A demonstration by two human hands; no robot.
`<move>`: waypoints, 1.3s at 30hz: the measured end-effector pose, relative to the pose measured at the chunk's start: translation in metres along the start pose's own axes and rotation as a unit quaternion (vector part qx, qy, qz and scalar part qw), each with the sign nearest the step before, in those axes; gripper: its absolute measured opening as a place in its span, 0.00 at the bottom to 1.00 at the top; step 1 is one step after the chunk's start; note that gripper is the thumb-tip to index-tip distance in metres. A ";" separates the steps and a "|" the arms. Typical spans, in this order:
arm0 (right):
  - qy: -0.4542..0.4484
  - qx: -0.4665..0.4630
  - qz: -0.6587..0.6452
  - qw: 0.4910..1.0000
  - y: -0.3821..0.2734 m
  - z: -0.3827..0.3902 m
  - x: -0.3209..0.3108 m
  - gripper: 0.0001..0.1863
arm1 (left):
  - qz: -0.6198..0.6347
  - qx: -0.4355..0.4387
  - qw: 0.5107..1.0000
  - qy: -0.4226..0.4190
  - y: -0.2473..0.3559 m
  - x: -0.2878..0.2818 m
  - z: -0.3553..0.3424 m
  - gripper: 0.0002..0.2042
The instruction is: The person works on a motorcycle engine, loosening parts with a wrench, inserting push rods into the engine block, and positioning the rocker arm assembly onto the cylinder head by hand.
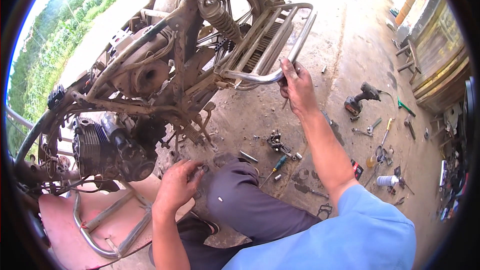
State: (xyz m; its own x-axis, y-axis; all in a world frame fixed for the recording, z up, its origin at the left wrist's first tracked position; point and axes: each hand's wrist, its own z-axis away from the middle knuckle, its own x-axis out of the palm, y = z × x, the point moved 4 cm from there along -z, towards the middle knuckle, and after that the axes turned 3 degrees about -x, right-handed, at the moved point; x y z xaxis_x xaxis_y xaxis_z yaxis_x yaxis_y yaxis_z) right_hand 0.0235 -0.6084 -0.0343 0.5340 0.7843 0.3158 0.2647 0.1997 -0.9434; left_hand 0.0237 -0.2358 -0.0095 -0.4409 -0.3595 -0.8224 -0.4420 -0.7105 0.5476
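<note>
A stripped motorcycle (150,75) stands tilted on a concrete floor, its frame, engine (107,147) and rear shock (220,17) exposed. My right hand (296,86) is shut on the lower tube of its chrome side rack (272,40). My left hand (177,184) reaches down under the frame by my knee, fingers curled around a small dark part; what it holds is too small to tell. My knee in dark trousers (240,195) sits between the two arms.
Loose tools lie on the floor to the right: a green-handled screwdriver (276,165), a cordless power tool (361,97), wrenches (365,130), pliers, bolts. A chrome guard (107,230) lies on a pink panel at lower left. Wooden stools and a wall stand at right.
</note>
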 end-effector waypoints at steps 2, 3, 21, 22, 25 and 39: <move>-0.026 -0.019 0.008 0.999 -0.031 -0.007 0.032 0.19 | -0.001 -0.009 1.000 0.001 0.002 0.000 -0.006 0.12; -0.038 -0.032 0.022 0.999 -0.043 -0.013 0.047 0.20 | 0.031 -0.007 0.999 0.023 0.000 0.000 -0.010 0.12; -0.145 -0.072 0.041 0.986 -0.030 -0.068 0.085 0.19 | 0.079 -0.034 0.996 0.013 -0.009 0.021 -0.022 0.15; -0.135 -0.064 0.001 0.989 -0.019 -0.064 0.062 0.22 | 0.082 -0.031 0.996 0.011 -0.007 0.023 -0.024 0.15; -0.065 -0.083 -0.004 0.994 0.016 -0.039 0.018 0.29 | 0.083 -0.024 0.996 -0.005 -0.014 0.031 -0.030 0.15; -0.106 -0.100 0.227 0.963 0.085 0.001 0.031 0.24 | 0.214 -0.037 0.969 0.119 0.010 0.021 -0.163 0.13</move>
State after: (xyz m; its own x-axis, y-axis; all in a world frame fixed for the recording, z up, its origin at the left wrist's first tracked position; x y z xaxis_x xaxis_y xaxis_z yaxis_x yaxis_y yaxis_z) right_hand 0.0618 -0.5661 -0.1051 0.4602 0.8709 -0.1724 0.2038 -0.2926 -0.9343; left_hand 0.1373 -0.3493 -0.0466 -0.3755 -0.7541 -0.5388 -0.1976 -0.5028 0.8415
